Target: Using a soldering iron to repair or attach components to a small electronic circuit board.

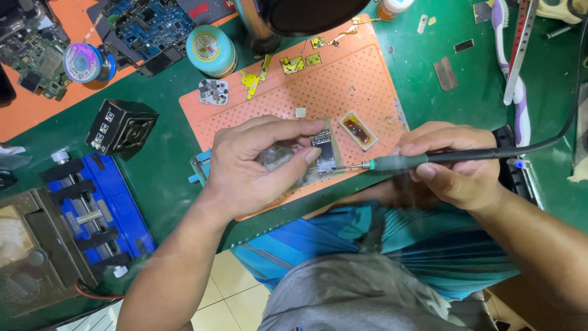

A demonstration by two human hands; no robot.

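Observation:
My left hand (257, 160) pinches a small circuit board (323, 149) between thumb and fingers, over the near edge of an orange perforated mat (343, 86). My right hand (450, 162) grips a soldering iron (404, 162) with a green and black handle. Its thin tip points left and touches the lower edge of the board. The iron's black cable runs off to the upper right. A small amber-filled metal tray (358, 130) lies on the mat just right of the board.
Several yellow metal shields (293, 64) and a small chip (300, 112) lie on the mat. A round green tin (211, 50), a solder spool (84, 62), blue circuit boards (147, 27), a black cube fan (120, 127), a blue clamp fixture (98, 214) and a purple-white toothbrush (511, 55) surround the green bench.

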